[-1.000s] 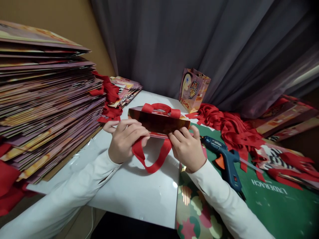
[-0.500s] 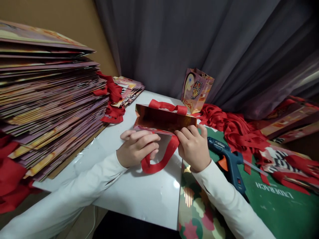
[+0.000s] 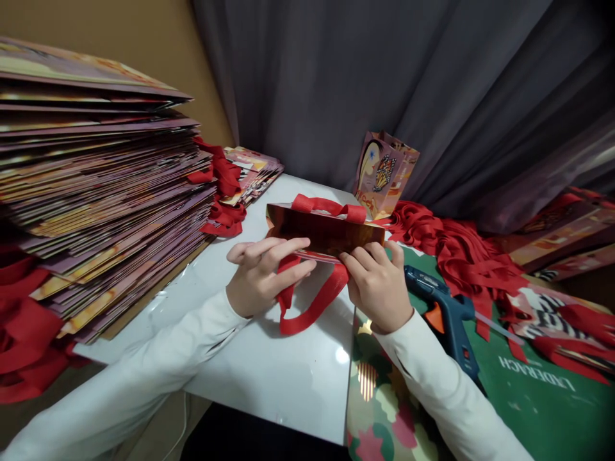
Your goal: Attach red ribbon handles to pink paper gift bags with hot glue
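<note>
A paper gift bag point(image 3: 327, 230) lies with its mouth facing me on the white tabletop. One red ribbon handle point(image 3: 319, 204) is on its far edge; another red ribbon loop point(image 3: 312, 318) hangs from the near edge towards me. My right hand point(image 3: 377, 282) has its fingers curled over the near edge at the right, pressing bag and ribbon end together. At the left end of the same edge is my left hand point(image 3: 264, 272), its fingers stretched out and apart over the ribbon's other end. Its thumb is hidden.
A tall stack of flat bags point(image 3: 120, 192) rises on the left. To the right, a blue glue gun point(image 3: 449, 317) lies on a green sheet point(image 3: 519, 410) near a heap of red ribbons point(image 3: 461, 250). A finished-looking bag point(image 3: 384, 173) stands behind, against a grey curtain point(image 3: 312, 83).
My left fingers have spread and straightened from a closed pinch at the ribbon's left end. My right hand keeps its hold. The whole view has shifted slightly.
</note>
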A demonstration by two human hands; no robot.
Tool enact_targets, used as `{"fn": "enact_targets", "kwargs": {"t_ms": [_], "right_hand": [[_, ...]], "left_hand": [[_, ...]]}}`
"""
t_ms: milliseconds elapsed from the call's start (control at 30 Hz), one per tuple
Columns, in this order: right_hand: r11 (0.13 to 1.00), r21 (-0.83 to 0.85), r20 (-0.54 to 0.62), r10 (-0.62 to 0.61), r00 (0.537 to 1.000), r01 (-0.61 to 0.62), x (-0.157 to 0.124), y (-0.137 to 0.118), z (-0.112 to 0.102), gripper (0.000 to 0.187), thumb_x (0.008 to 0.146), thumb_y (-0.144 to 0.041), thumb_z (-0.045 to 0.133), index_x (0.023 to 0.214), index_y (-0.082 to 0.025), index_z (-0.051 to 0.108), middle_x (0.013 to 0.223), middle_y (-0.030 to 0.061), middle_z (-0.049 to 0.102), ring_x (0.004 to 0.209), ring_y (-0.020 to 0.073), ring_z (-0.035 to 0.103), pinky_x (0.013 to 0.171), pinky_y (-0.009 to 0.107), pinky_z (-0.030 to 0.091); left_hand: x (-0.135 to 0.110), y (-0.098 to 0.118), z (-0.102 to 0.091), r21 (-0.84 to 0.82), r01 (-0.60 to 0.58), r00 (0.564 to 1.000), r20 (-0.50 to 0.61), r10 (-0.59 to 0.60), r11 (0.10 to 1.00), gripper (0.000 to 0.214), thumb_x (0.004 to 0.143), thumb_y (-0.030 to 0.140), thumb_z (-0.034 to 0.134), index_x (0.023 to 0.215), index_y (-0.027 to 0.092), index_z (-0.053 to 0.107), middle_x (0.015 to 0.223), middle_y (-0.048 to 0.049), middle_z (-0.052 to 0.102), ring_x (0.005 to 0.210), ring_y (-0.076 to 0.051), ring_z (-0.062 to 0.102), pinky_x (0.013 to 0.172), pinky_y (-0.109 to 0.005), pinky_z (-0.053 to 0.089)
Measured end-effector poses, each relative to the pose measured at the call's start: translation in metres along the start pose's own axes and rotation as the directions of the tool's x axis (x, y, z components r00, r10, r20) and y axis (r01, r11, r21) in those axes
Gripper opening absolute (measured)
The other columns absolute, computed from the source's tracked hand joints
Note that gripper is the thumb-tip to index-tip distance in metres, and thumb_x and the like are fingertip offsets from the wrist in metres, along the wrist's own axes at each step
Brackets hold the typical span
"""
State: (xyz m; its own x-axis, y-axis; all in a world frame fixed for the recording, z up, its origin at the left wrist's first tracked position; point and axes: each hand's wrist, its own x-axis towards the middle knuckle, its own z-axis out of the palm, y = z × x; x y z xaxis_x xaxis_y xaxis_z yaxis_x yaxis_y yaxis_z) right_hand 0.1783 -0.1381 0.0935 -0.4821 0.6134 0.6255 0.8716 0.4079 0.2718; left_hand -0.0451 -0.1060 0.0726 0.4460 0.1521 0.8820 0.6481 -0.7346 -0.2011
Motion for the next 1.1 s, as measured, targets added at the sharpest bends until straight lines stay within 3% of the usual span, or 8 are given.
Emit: {"fn": "enact_targets", "kwargs": {"t_ms": [133,233,300,433,567,733,833,1100], "right_hand": [[1.0,0.001,-0.009,0.0,1.0,0.0,0.0,0.0,0.0,0.022,0.092,-0.015,0.05,0.103,-0.017,0.069,0.082,0.0049,0.067,0.086,0.0226,0.049,0.096,0.043,0.026],[1.0,0.003,0.008,0.002,1.0,-0.002,0.0,-0.001,-0.001,0.03,0.093,-0.012,0.048,0.115,-0.018,0.067,0.083,0.0044,0.068,0.085,0.0218,0.048,0.096,0.042,0.024],[1.0,0.023,0.015,-0.018,1.0,0.018,-0.001,-0.002,-0.001,0.033,0.093,-0.011,0.049,0.119,-0.02,0.065,0.088,0.0039,0.07,0.086,0.0209,0.049,0.096,0.042,0.023],[0.993,0.083,-0.017,-0.079,0.997,0.08,-0.004,-0.008,0.002,0.031,0.096,-0.012,0.046,0.119,-0.02,0.065,0.104,0.0045,0.072,0.094,0.0199,0.051,0.095,0.042,0.022],[0.991,0.086,-0.027,-0.101,0.995,0.103,-0.007,-0.018,0.008,0.03,0.097,-0.014,0.044,0.115,-0.022,0.066,0.104,0.0035,0.073,0.098,0.0193,0.052,0.094,0.041,0.023],[0.995,0.072,-0.054,-0.072,0.996,0.075,-0.01,-0.024,0.014,0.028,0.097,-0.015,0.045,0.11,-0.022,0.069,0.098,0.002,0.074,0.096,0.0188,0.052,0.094,0.041,0.024],[0.996,0.073,-0.077,-0.036,0.996,0.042,-0.01,-0.021,0.013,0.026,0.096,-0.015,0.049,0.11,-0.023,0.069,0.097,0.0023,0.074,0.095,0.019,0.054,0.093,0.041,0.024],[0.997,0.071,-0.188,-0.025,0.982,0.039,-0.008,-0.012,0.012,0.022,0.096,-0.015,0.052,0.105,-0.023,0.07,0.092,-0.0003,0.075,0.09,0.018,0.056,0.09,0.04,0.025]], "left_hand": [[-0.001,-0.003,-0.001,-0.047,0.022,1.0,-0.017,-0.023,0.999,0.033,0.098,0.052,0.04,0.106,0.033,0.066,0.111,-0.0013,0.07,0.096,-0.021,0.058,0.077,-0.041,0.037],[-0.001,-0.005,0.001,-0.051,0.123,0.991,0.052,-0.121,0.991,0.042,0.093,0.049,0.053,0.129,0.027,0.055,0.114,-0.0061,0.07,0.103,-0.023,0.062,0.085,-0.043,0.037],[-0.001,-0.007,0.003,-0.01,0.135,0.982,0.136,-0.132,0.991,0.037,0.091,0.039,0.059,0.126,0.027,0.057,0.112,-0.0045,0.072,0.104,-0.024,0.064,0.09,-0.045,0.033],[0.001,-0.006,0.004,0.063,0.027,0.992,0.124,-0.035,0.998,0.017,0.092,0.024,0.056,0.103,0.029,0.068,0.095,0.0026,0.076,0.092,-0.021,0.067,0.089,-0.044,0.028],[0.006,-0.003,0.004,0.02,-0.112,0.988,0.114,0.109,0.994,0.011,0.091,0.028,0.062,0.099,0.025,0.069,0.085,0.0048,0.076,0.079,-0.015,0.067,0.084,-0.038,0.035],[0.011,-0.007,0.002,-0.036,-0.19,0.957,0.215,0.193,0.981,0.01,0.091,0.03,0.062,0.091,0.022,0.069,0.078,0.0036,0.075,0.066,-0.013,0.062,0.072,-0.035,0.04],[0.01,-0.013,0.0,-0.025,-0.152,0.956,0.249,0.153,0.988,0.01,0.091,0.032,0.062,0.089,0.026,0.069,0.081,0.0041,0.075,0.066,-0.014,0.061,0.073,-0.036,0.04],[0.01,-0.016,-0.002,-0.047,0.044,0.983,0.183,-0.034,0.998,0.01,0.093,0.033,0.06,0.097,0.034,0.069,0.09,0.0086,0.077,0.087,-0.02,0.066,0.088,-0.046,0.028]]}}
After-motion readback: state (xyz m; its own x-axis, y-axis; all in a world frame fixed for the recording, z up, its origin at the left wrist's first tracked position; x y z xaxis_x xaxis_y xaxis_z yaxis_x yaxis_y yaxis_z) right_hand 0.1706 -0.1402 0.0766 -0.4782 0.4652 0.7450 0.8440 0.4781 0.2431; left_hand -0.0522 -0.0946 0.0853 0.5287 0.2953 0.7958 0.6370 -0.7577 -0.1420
